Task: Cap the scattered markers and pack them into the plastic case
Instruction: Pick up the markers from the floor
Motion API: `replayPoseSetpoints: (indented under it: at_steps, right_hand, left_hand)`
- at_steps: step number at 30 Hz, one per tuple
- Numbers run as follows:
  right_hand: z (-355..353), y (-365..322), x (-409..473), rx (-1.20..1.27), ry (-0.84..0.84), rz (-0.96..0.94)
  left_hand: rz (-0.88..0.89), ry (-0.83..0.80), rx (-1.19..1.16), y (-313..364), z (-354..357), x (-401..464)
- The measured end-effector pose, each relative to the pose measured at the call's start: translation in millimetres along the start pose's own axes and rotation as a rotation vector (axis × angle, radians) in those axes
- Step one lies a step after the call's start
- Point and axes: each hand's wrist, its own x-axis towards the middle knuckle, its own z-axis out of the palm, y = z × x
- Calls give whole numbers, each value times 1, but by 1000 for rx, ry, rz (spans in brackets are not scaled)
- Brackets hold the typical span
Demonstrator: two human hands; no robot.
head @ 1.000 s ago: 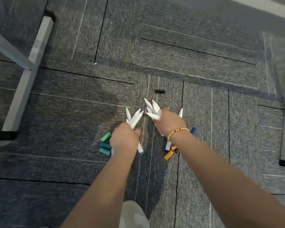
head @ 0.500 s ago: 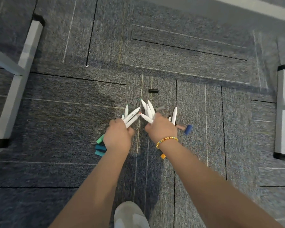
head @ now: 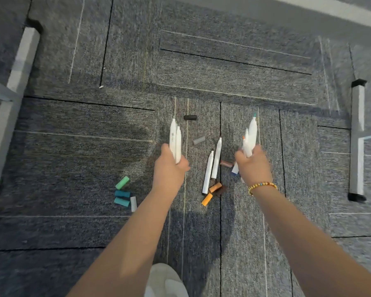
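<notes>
Both hands grip bundles of uncapped white markers, tips pointing away from the person. Left hand (head: 169, 168) is curled round a tight bunch (head: 175, 142) of two or three; right hand (head: 254, 166) clamps a looser bunch (head: 250, 138), one with a green tip on top, an orange tip lower. A beaded bracelet (head: 262, 186) sits on the right wrist.

Between the hands two more markers (head: 212, 168) lie side by side on the carpet (head: 73, 159), uncapped. Loose caps are scattered about: a black one (head: 190, 117) farthest off, a grey one (head: 198, 140) just beside the lying pair, a brown one (head: 226, 163) near the right hand, and orange and dark brown ones (head: 213, 191) at the pair's near ends. Left of the left arm sits a cluster of green, teal and white caps (head: 123, 194).

White furniture legs (head: 13, 99) flank the carpet on both sides. A pale shoe (head: 165, 281) shows at the bottom edge. No case is in view.
</notes>
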Motion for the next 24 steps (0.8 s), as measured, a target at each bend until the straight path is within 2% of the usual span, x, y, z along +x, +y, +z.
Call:
replayPoseSetpoints:
  at_steps: [3,6,8,18,24]
  right_hand:
    - [5,-2,4,-41,-68,14]
    - [13,-8,15,-31,-130,30]
    - [17,-13,21,-6,-168,71]
    - [27,-22,30,-83,-259,168]
    - [30,-28,30,-124,-300,177]
  left_hand:
    - [-68,-113,69,5,14,4]
    - [-73,-222,311,8,26,6]
    - [-57,-198,418,11,33,5]
    - [-115,-105,495,23,65,-9]
    - [-215,8,374,11,40,1]
